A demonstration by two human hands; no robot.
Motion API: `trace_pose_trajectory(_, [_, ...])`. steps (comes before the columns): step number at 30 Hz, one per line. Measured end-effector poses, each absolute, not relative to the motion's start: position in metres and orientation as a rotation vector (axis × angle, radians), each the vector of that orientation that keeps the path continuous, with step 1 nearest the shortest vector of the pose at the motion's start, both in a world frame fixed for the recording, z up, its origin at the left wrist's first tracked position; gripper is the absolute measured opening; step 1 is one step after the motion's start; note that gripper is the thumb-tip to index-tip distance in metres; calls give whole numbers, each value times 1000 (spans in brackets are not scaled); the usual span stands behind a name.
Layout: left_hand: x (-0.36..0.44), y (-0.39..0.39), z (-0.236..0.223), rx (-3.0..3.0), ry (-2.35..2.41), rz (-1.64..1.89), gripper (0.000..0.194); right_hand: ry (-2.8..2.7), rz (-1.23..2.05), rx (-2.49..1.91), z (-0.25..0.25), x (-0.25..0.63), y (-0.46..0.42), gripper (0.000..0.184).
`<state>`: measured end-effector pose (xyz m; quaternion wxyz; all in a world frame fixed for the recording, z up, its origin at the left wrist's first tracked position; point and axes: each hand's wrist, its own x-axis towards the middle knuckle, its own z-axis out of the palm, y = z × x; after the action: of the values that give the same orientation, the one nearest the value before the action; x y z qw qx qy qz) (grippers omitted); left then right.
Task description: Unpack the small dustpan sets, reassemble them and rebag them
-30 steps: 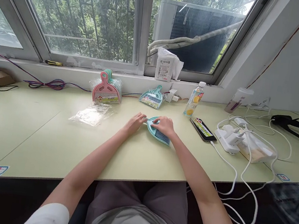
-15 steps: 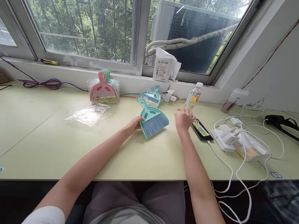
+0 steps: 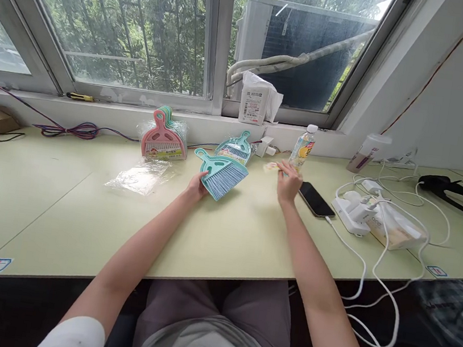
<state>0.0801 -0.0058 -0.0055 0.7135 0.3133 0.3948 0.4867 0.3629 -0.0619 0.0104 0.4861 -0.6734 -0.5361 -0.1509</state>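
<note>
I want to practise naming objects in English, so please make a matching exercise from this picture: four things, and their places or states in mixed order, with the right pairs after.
Things
1. Front teal brush-and-dustpan set
2. Phone
3. Yellow cutter
4. Crumpled clear plastic

Places or states
A. on the windowsill
B. dark screen, white cable attached
C. lying in front of the pink dustpan
D. in the left hand

Right pairs: 1-D, 2-B, 3-A, 4-C
</note>
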Motion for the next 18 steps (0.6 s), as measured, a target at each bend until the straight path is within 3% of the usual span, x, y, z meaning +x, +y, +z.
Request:
trace_pose_trajectory(5, [84,-13,-5,780,728,1012,29,-1806,-351,-1320,20,279,-79,38])
trace_pose_trajectory(10, [83,-20,-2,994,592,996,36,-2086,-144,-1306,7,267,-82,46])
trace_pose_trajectory(15, [84,-17,-3,1048,614,1054,44,-1773,162,-1329,1,272,-73,52])
trace_pose_trajectory(18, [85,-16,-4,1053,605,1113,45,-1314,432,-1242,-1,264,-70,68])
